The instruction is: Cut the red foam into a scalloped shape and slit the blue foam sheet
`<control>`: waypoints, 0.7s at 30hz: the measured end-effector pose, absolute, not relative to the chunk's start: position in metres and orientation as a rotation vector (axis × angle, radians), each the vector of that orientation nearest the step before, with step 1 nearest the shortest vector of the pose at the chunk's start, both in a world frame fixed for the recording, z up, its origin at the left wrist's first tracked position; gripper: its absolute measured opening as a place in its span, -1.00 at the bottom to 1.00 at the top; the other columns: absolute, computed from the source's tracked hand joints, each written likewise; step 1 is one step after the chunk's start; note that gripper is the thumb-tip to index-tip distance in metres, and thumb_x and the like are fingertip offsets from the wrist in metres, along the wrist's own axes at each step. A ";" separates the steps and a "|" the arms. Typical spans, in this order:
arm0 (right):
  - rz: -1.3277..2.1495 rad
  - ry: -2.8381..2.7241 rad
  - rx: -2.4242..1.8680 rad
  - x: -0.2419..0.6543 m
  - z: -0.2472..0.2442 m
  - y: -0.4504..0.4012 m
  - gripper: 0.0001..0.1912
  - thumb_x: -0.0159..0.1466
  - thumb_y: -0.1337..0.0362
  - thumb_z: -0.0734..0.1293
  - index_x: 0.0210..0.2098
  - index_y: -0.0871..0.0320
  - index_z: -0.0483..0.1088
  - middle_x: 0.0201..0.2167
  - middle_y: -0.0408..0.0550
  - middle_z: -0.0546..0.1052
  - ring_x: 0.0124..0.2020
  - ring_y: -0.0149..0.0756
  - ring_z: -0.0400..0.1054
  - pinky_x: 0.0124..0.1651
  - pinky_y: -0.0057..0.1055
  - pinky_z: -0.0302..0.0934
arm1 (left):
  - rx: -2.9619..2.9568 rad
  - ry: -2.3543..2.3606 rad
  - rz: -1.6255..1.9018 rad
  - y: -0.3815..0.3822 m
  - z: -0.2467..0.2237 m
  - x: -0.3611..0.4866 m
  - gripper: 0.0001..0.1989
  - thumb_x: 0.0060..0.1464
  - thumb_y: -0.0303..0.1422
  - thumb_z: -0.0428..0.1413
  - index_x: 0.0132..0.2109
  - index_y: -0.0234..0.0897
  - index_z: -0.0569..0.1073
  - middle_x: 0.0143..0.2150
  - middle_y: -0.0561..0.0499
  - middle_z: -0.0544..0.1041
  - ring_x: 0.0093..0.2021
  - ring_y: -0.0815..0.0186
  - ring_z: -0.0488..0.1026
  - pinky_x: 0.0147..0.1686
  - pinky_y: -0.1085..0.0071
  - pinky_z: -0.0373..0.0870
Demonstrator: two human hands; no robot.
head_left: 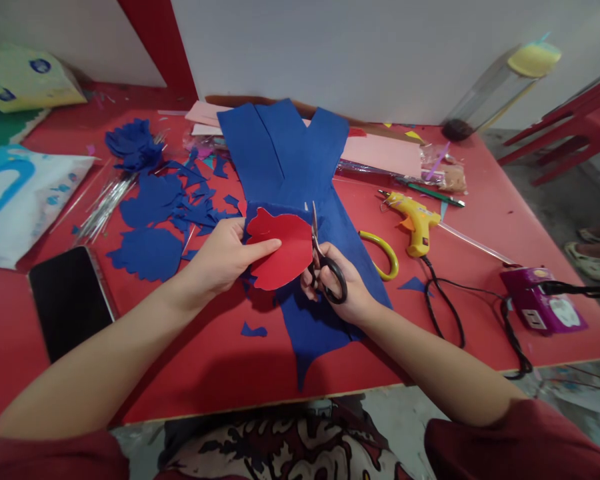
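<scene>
My left hand (230, 250) pinches a red paper cutout (285, 257) with a wavy edge, thumb on top. Behind the red piece lies blue sheet material, its edge showing just above; whether it is in the same grip I cannot tell for sure. In my right hand (347, 283) are black-handled scissors (334, 277), fingers in the loops, blades pointing away along the right edge of the red cutout. Large blue sheets (300, 150) lie beneath and beyond both hands. Left of my left hand are blue cut petal shapes (147, 253) and scraps (197, 200).
A yellow glue gun (413, 220) with a cord lies at right, near a yellow ring-shaped handle (385, 257) and a purple power box (545, 300). At left are a phone (70, 300), a wipes pack (30, 193), wire stems (107, 203) and a blue bundle (135, 147).
</scene>
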State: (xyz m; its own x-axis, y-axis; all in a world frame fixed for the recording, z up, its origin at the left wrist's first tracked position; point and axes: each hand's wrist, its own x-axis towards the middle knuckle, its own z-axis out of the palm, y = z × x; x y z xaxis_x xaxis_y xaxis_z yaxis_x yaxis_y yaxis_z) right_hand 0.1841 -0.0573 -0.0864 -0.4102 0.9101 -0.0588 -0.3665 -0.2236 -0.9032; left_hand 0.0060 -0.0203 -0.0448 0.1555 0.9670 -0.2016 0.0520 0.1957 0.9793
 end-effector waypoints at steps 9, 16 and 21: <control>1.812 -1.064 -0.756 0.184 -0.086 -0.057 -0.52 0.05 -0.07 0.37 -0.39 0.10 0.06 -0.54 -0.28 0.34 -0.61 -0.52 0.25 -0.61 -0.56 0.02 | 1.288 1.237 0.862 -0.017 -0.036 0.000 -0.85 -0.22 -0.35 0.24 -0.44 -0.33 0.51 -0.44 0.02 0.57 -0.44 0.31 0.47 -0.45 0.45 0.41; 1.815 -1.076 -0.752 0.184 -0.089 -0.058 -0.54 0.07 -0.05 0.37 -0.36 0.10 0.07 -0.56 -0.30 0.33 -0.65 -0.55 0.21 -0.63 -0.58 -0.01 | 1.364 1.312 0.812 -0.015 -0.034 -0.006 -0.88 -0.22 -0.34 0.23 -0.49 -0.30 0.50 -0.48 0.03 0.54 -0.50 0.33 0.42 -0.50 0.48 0.35; 1.815 -1.086 -0.754 0.184 -0.089 -0.058 -0.53 0.07 -0.05 0.37 -0.35 0.10 0.07 -0.56 -0.30 0.34 -0.65 -0.54 0.22 -0.63 -0.58 0.00 | 1.384 1.305 0.785 -0.014 -0.034 -0.011 -0.89 -0.20 -0.32 0.22 -0.47 -0.27 0.50 -0.48 0.06 0.53 -0.51 0.36 0.41 -0.52 0.51 0.34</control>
